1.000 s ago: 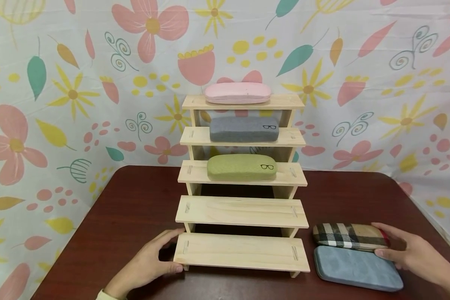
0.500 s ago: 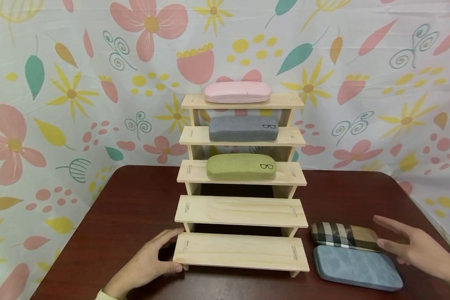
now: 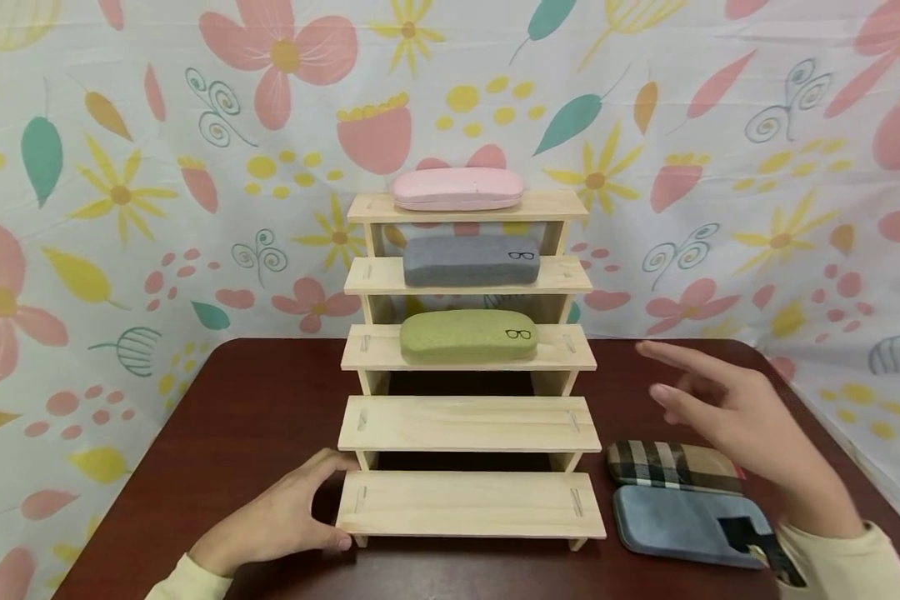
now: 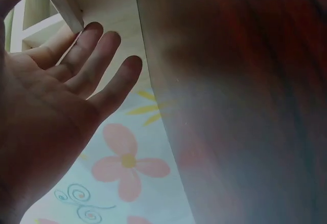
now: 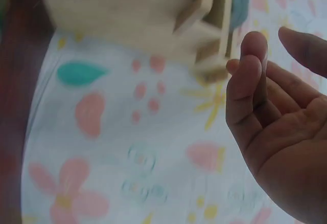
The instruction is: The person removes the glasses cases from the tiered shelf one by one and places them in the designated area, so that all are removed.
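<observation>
A pale wooden stepped rack (image 3: 468, 423) stands on the table. My left hand (image 3: 277, 510) holds the left end of its lowest step, thumb at the front corner and index finger at the back. In the left wrist view, the other fingers of that hand (image 4: 56, 96) extend beside the wood. My right hand (image 3: 727, 408) is raised in the air right of the rack, fingers loosely extended and holding nothing. Below it on the table lie a plaid glasses case (image 3: 663, 465) and a blue glasses case (image 3: 671, 521), the latter partly covered by a black wrist-worn device.
On the rack's upper steps sit a pink glasses case (image 3: 457, 188), a grey-blue glasses case (image 3: 471, 260) and a green glasses case (image 3: 468, 337), from top down. The dark red table (image 3: 270, 400) meets a flower-patterned cloth (image 3: 270, 108) behind and at the sides.
My right hand has let go of the plaid case and risen up and to the left. The left hand stays on the rack. The head view has shifted slightly.
</observation>
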Demonstrator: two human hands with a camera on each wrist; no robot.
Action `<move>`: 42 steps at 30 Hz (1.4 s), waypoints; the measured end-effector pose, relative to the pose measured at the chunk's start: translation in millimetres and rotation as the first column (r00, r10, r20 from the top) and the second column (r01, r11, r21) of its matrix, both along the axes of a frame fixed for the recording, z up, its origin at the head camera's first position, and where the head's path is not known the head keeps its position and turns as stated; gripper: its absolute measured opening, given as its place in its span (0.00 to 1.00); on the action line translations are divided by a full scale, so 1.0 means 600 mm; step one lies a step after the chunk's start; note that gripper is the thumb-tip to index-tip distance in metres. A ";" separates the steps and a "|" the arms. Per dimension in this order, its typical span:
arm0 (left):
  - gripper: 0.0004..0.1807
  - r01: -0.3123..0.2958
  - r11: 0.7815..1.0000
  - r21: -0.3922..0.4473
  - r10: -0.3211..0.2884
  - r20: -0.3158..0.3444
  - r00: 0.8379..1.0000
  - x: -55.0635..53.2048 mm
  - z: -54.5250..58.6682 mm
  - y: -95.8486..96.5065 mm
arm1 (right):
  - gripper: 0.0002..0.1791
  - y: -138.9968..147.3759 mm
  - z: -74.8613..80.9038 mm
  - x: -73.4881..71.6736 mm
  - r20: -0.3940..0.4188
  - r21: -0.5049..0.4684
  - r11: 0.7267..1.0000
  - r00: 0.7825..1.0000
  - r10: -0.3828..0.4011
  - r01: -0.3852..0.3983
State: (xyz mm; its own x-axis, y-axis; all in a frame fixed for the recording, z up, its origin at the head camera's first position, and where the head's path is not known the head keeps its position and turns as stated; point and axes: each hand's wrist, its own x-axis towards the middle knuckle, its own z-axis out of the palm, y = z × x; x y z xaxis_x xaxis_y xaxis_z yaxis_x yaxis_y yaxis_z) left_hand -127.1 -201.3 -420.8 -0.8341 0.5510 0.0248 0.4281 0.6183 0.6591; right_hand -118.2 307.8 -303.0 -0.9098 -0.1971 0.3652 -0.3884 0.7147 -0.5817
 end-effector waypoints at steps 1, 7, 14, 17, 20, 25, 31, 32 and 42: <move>0.38 0.000 1.000 -0.004 0.000 -0.003 1.000 0.001 0.001 -0.001 | 0.27 -0.014 0.004 -0.008 -0.008 -0.012 1.000 1.000 0.012 -0.013; 0.37 0.013 1.000 -0.006 -0.013 -0.037 0.999 0.003 0.006 -0.004 | 0.26 -0.088 0.022 -0.061 0.022 -0.001 0.998 0.998 0.059 -0.059; 0.37 0.034 0.999 0.028 -0.032 -0.055 0.998 0.003 0.006 -0.003 | 0.38 -0.145 0.038 -0.118 0.174 -0.007 0.996 0.981 0.090 -0.090; 0.38 0.036 0.999 0.038 -0.035 -0.046 0.998 0.005 0.005 -0.002 | 0.43 -0.160 0.041 -0.136 0.233 0.000 0.993 0.966 0.113 -0.116; 0.38 0.036 0.999 0.039 -0.034 -0.053 0.998 0.004 0.004 0.000 | 0.46 -0.169 0.041 -0.147 0.282 0.024 0.993 0.954 0.106 -0.117; 0.39 0.040 0.998 0.038 -0.037 -0.066 0.997 0.000 0.005 0.001 | 0.44 -0.170 0.038 -0.153 0.286 0.032 0.994 0.954 0.087 -0.100; 0.39 0.040 0.998 0.047 -0.037 -0.052 0.998 -0.002 0.003 -0.001 | 0.43 -0.165 0.033 -0.152 0.272 0.008 0.996 0.959 0.084 -0.089; 0.39 0.042 0.998 0.052 -0.039 -0.045 0.998 -0.002 0.002 -0.001 | 0.43 -0.164 0.033 -0.152 0.272 0.006 0.996 0.959 0.081 -0.086; 0.39 0.051 0.995 0.083 -0.048 -0.037 0.998 -0.003 -0.005 -0.006 | 0.42 -0.147 0.026 -0.150 0.240 -0.007 0.997 0.968 0.077 -0.078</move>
State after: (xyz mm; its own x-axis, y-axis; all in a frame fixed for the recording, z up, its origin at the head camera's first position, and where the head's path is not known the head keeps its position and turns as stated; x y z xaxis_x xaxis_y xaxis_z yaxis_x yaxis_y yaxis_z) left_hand -129.1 -205.2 -423.6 -0.8037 0.5864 0.1012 0.4803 0.5389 0.6920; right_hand -208.2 219.8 -287.4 -0.9526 -0.2713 0.1376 -0.2920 0.6892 -0.6632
